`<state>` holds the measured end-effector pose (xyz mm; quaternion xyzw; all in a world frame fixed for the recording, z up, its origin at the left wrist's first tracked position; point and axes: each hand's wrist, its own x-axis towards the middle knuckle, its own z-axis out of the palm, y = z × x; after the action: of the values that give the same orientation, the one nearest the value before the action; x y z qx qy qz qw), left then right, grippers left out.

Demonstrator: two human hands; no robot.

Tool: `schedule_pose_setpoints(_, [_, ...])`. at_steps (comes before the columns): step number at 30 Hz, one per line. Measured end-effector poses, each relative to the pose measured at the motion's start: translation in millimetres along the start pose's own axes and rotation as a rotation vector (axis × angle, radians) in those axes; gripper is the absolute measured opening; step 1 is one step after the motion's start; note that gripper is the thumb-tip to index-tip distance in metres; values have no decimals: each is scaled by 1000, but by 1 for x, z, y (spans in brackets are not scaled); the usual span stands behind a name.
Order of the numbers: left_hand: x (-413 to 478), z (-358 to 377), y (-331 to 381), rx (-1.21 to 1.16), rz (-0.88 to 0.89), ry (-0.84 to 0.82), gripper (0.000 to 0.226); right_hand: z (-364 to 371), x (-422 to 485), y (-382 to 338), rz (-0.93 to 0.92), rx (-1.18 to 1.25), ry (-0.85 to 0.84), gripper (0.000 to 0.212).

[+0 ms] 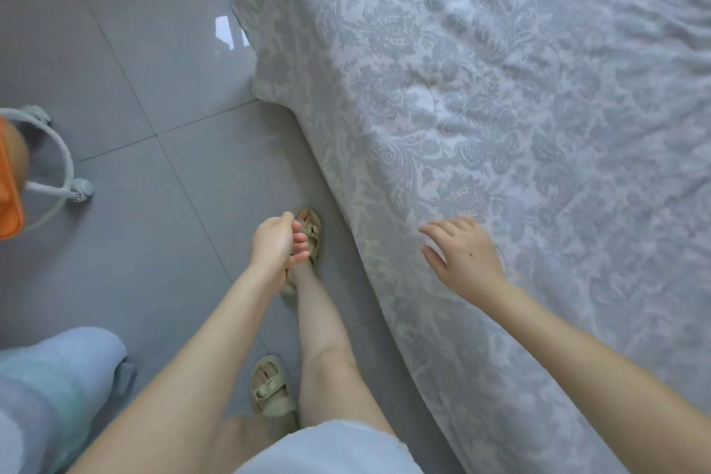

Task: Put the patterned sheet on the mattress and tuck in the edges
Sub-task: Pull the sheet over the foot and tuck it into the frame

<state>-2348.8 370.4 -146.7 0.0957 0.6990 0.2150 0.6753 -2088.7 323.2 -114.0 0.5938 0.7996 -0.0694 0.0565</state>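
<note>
The patterned sheet (481, 96), white with a grey-blue floral print, covers the mattress on the right and hangs down its near side and far-left corner to the floor. Wrinkles run across its top. My right hand (463, 256) hovers over or lightly touches the sheet near the mattress's side edge, fingers spread and relaxed. My left hand (273, 242) hangs over the floor beside the bed with its fingers loosely curled, holding nothing. The mattress itself is hidden under the sheet.
Grey glossy floor tiles (134, 69) fill the left. My feet in beige sandals (271, 389) stand close to the bed's side. An orange object on a wheeled grey frame (79, 190) sits at the left edge. A pale blue bundle (50, 389) lies at the lower left.
</note>
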Motion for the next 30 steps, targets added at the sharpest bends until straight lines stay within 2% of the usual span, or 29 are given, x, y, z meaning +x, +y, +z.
schedule_pose_setpoints(3, [-28,-9,-52,-15,-18,-13,26,20,-69,1,-98,-100,-180,17])
schedule_pose_setpoints(8, [-52,-3,-127,11,-95,-11,26,36,-131,21,-112,-388,-680,39])
schedule_pose_setpoints(9, [-55,2,-138,10,-108,-15,27,39,-136,26,-148,-418,-708,45])
schedule_pose_setpoints(15, [-55,38,-166,-20,-134,-19,30,58,-102,42,-272,-452,-646,44])
schedule_pose_setpoints(17, [-46,51,-160,-12,-111,-2,31,59,-87,59,-375,-432,-627,42])
schedule_pose_setpoints(20, [-30,69,-143,-8,-78,15,30,57,-64,78,-457,-439,-558,52])
schedule_pose_setpoints(23, [-17,84,-120,-18,-61,42,29,45,-16,86,-376,-421,-452,53])
schedule_pose_setpoints(27, [2,93,-78,-66,-15,68,26,24,55,95,-180,-418,-361,53])
schedule_pose_setpoints(30, [18,93,-39,-119,12,82,27,9,109,95,-112,-378,-357,54])
